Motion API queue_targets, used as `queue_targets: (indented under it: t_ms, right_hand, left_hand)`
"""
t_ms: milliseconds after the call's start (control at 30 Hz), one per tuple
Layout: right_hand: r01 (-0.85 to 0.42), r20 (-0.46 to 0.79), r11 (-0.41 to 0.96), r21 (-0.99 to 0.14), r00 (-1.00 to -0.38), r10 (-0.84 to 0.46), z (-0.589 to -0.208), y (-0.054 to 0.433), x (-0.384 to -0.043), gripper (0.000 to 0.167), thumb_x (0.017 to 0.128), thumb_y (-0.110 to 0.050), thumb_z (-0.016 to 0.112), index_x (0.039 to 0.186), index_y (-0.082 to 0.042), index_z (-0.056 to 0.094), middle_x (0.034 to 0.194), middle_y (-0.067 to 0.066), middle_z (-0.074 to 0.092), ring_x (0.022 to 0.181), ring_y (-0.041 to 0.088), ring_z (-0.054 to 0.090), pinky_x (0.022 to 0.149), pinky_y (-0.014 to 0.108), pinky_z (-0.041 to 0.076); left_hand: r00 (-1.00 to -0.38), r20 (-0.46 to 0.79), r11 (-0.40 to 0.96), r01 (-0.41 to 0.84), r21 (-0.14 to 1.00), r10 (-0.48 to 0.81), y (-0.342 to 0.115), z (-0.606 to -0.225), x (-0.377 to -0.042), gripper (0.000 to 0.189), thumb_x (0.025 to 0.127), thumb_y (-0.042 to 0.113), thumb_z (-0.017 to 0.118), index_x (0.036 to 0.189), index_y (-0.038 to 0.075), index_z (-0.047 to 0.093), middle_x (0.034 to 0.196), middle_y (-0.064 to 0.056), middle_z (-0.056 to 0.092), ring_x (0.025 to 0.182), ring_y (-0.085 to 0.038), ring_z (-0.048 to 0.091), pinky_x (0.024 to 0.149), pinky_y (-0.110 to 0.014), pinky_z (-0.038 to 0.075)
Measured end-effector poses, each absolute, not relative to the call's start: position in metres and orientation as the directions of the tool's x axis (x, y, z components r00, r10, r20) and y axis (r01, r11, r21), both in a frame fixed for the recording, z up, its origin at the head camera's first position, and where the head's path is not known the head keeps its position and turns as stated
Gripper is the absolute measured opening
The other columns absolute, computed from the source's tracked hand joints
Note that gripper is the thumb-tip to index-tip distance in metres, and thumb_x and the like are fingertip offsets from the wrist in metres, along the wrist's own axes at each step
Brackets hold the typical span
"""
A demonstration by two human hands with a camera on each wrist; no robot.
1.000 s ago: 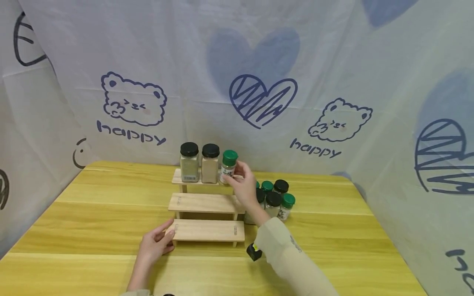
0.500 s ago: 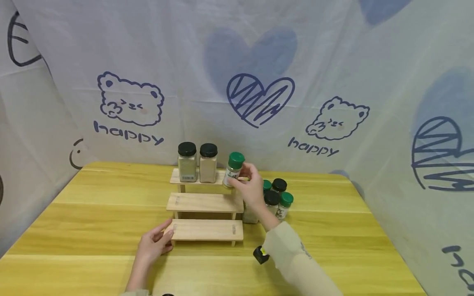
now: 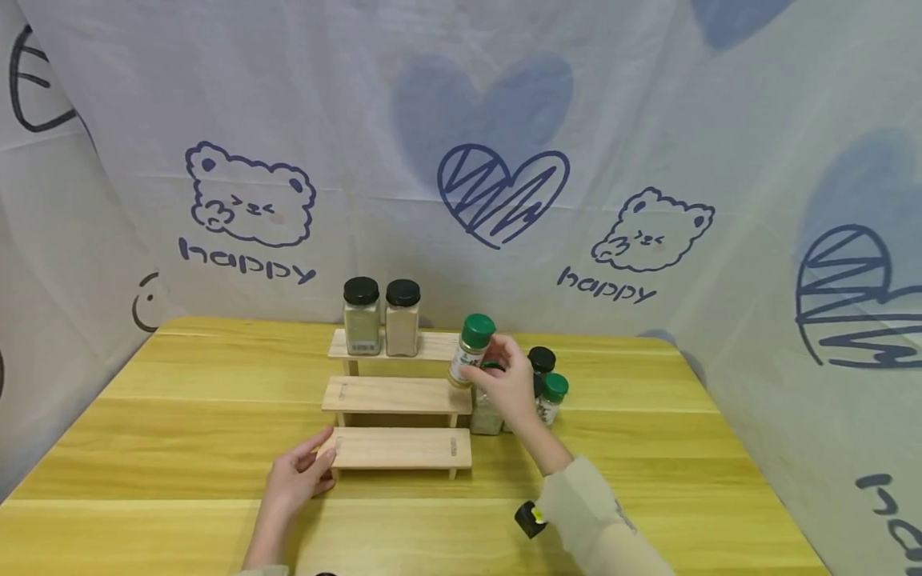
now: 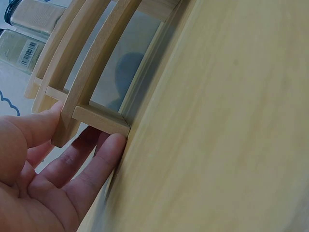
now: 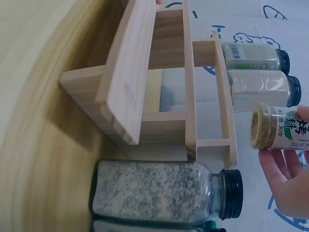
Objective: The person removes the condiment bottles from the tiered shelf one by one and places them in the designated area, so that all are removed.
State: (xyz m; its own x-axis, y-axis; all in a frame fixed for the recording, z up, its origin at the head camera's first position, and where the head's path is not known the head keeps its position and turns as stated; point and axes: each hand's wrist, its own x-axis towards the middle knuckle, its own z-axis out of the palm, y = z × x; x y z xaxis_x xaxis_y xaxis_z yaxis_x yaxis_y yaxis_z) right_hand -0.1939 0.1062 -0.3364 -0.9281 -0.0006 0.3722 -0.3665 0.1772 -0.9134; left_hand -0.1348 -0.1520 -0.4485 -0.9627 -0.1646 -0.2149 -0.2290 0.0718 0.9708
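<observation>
My right hand point(image 3: 510, 386) grips a small spice jar point(image 3: 471, 352) with a green cap and printed label. The jar is tilted, off the shelf, near the right end of the three-step wooden rack point(image 3: 396, 448). In the right wrist view the spice jar point(image 5: 273, 128) shows brown contents. At the lowest step's left end, my left hand point(image 3: 294, 478) holds the rack; in the left wrist view its thumb is on the board and its fingers touch the leg point(image 4: 101, 118). Two black-capped jars, one greenish point(image 3: 362, 320) and one beige point(image 3: 402, 322), stand upright on the top step.
Right of the rack stand several more jars, among them a green-capped one point(image 3: 552, 394), a black-capped one point(image 3: 542, 359) and a large jar of speckled contents point(image 5: 154, 191). A printed cloth point(image 3: 346, 160) hangs behind the wooden table point(image 3: 180, 416).
My right hand has lifted the green-capped jar off the top step and moved it right and down, toward me. My left hand has stayed on the rack.
</observation>
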Motion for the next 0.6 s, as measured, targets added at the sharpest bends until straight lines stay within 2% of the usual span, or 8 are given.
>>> queue_targets:
  t_ms: [200, 433, 600]
  right_hand:
    - [-0.371, 0.376, 0.167, -0.914, -0.927, 0.0, -0.341, 0.113, -0.187, 0.037, 0.07, 0.011, 0.069, 0.102, 0.009, 0.051, 0.095, 0.02, 0.058, 0.086, 0.027, 0.054, 0.072, 0.029, 0.052]
    - [-0.356, 0.358, 0.168, -0.919, -0.933, -0.018, -0.348, 0.121, -0.178, 0.036, 0.07, 0.014, 0.067, 0.101, 0.01, 0.049, 0.094, 0.02, 0.056, 0.084, 0.022, 0.053, 0.072, 0.03, 0.052]
    - [-0.329, 0.329, 0.125, -0.936, -0.944, -0.017, -0.361, 0.128, -0.177, 0.036, 0.07, 0.014, 0.068, 0.1, 0.009, 0.049, 0.093, 0.016, 0.056, 0.082, 0.017, 0.052, 0.07, 0.024, 0.051]
  left_hand:
    - [-0.964, -0.213, 0.072, -0.226, 0.971, -0.163, -0.152, -0.45, -0.135, 0.043, 0.09, 0.009, 0.055, 0.13, 0.004, 0.044, 0.123, -0.033, 0.043, 0.082, -0.017, 0.057, 0.069, -0.029, 0.054]
    - [-0.964, -0.214, 0.071, -0.227, 0.971, -0.16, -0.152, -0.45, -0.135, 0.042, 0.09, 0.008, 0.054, 0.13, 0.003, 0.043, 0.123, -0.034, 0.041, 0.083, -0.017, 0.057, 0.07, -0.028, 0.054]
    - [-0.965, -0.209, 0.08, -0.223, 0.971, -0.162, -0.151, -0.448, -0.135, 0.042, 0.09, 0.006, 0.054, 0.13, 0.003, 0.043, 0.124, -0.035, 0.04, 0.084, -0.018, 0.057, 0.069, -0.028, 0.054]
